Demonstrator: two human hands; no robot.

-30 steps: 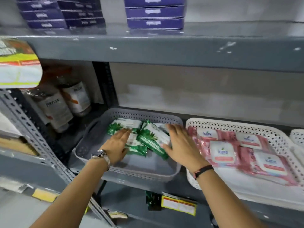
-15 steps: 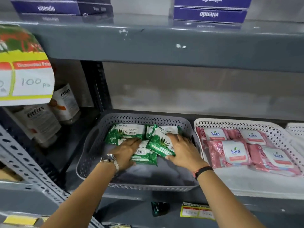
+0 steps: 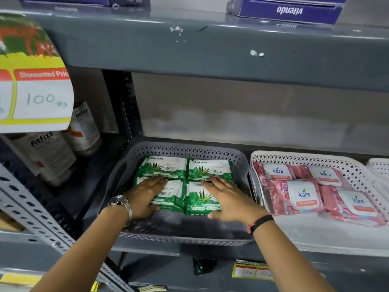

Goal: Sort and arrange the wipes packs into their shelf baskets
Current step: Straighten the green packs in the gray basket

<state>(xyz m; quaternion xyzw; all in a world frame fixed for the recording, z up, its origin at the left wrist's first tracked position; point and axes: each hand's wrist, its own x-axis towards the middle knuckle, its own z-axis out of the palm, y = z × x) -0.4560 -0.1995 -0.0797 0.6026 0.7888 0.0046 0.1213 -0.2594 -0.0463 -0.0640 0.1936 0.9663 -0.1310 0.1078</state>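
Note:
Several green Origami wipes packs (image 3: 166, 167) lie flat in a neat square at the back of a grey basket (image 3: 185, 237) on the shelf. My left hand (image 3: 145, 197) rests flat on the front left pack, fingers spread. My right hand (image 3: 227, 199) lies flat on the front right pack (image 3: 200, 199). Neither hand grips anything. To the right, a white basket (image 3: 311, 159) holds several pink Kara wipes packs (image 3: 299, 197), some overlapping and slightly askew.
Fitfizz jars (image 3: 52, 152) stand on the shelf to the left, behind a slotted metal upright (image 3: 31, 216). A price sign (image 3: 35, 98) hangs at the upper left. Purple Vitendo boxes (image 3: 284, 9) sit on the shelf above. Another white basket (image 3: 379, 167) shows at the far right.
The green packs were jumbled and tilted; now they lie flat in a tidy square. Both hands have moved from handling packs to lying flat on the front two.

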